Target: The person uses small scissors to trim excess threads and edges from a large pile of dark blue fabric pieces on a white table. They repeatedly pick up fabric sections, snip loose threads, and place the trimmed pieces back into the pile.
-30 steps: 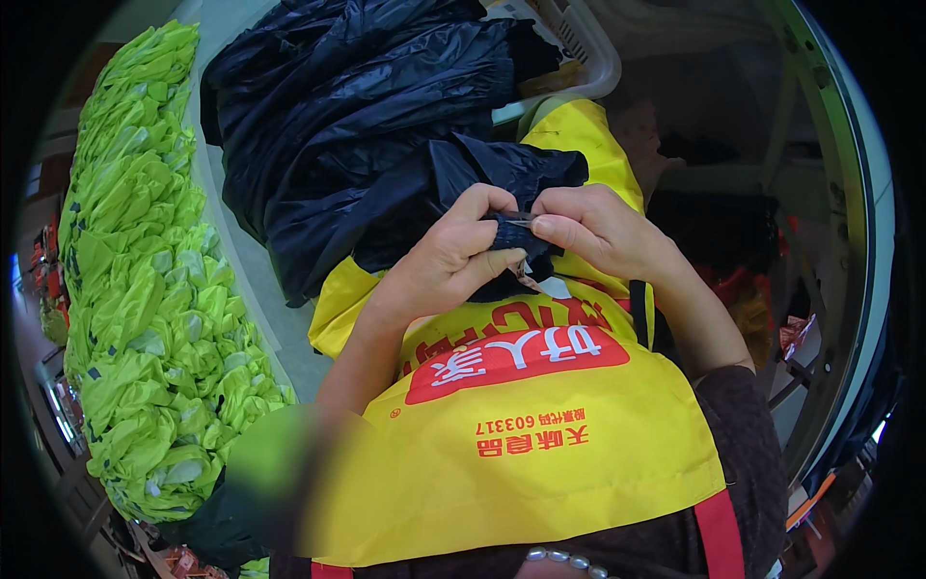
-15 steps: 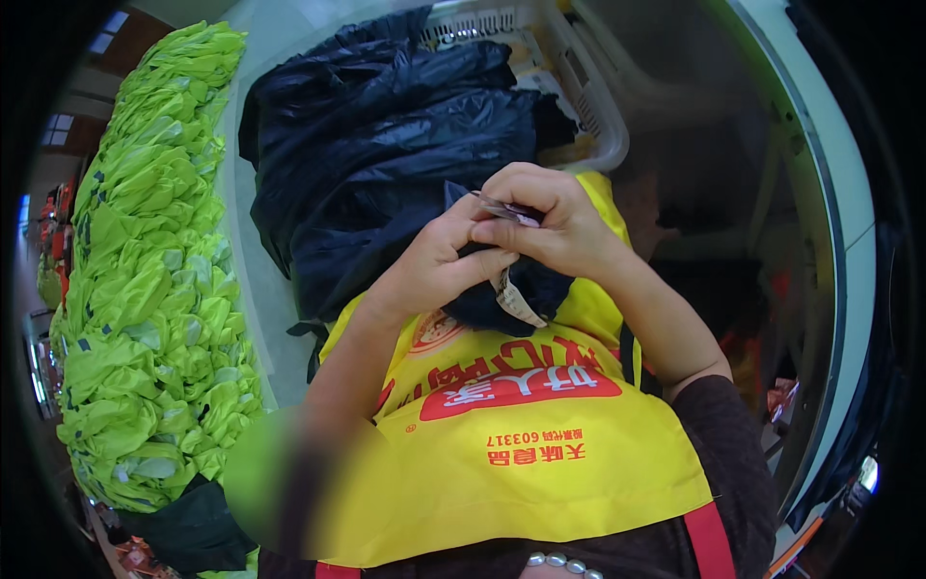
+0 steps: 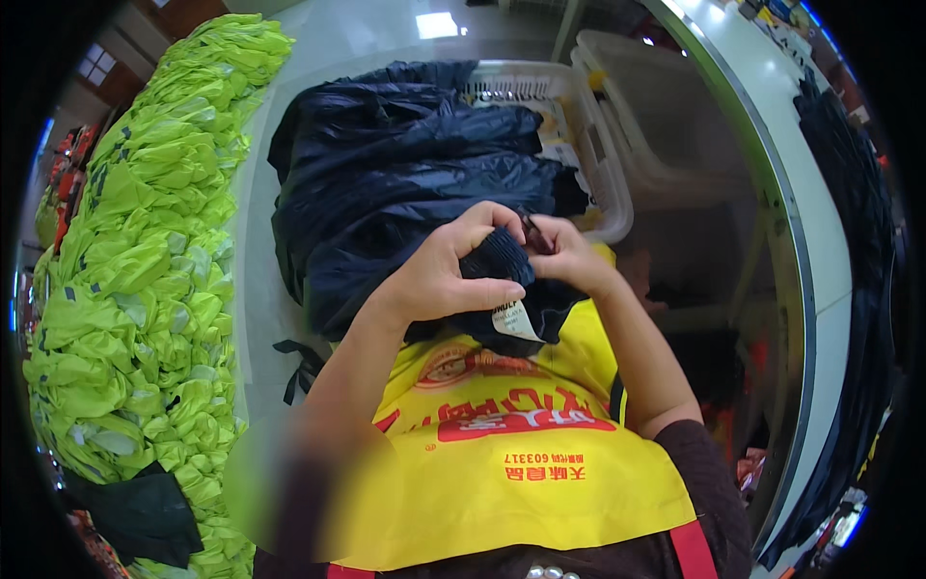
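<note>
My left hand (image 3: pixel 439 275) is closed on a dark navy garment, with a bunched ribbed edge (image 3: pixel 497 259) between its thumb and fingers. A white printed label (image 3: pixel 516 321) hangs from the garment below that thumb. Close beside it, my right hand (image 3: pixel 569 256) is closed around a small dark tool (image 3: pixel 537 234), mostly covered by the fingers; its exact kind does not show. The tool is right by the ribbed edge. Beyond both hands, a pile of dark, shiny garments (image 3: pixel 415 145) spreads over the table, and the held garment lies against its near side.
A long heap of lime-green garments (image 3: pixel 154 251) runs along the left, with a dark cloth (image 3: pixel 145 516) at its near end. Behind the pile stands a white plastic basket (image 3: pixel 610 183). More dark garments (image 3: pixel 839 212) lie on a surface at the far right. I wear a yellow apron (image 3: pixel 540 511).
My hands have drawn slightly apart, and the ribbed edge now shows in the left hand. The label has turned flatter into view. The whole view has shifted, showing more of the right side.
</note>
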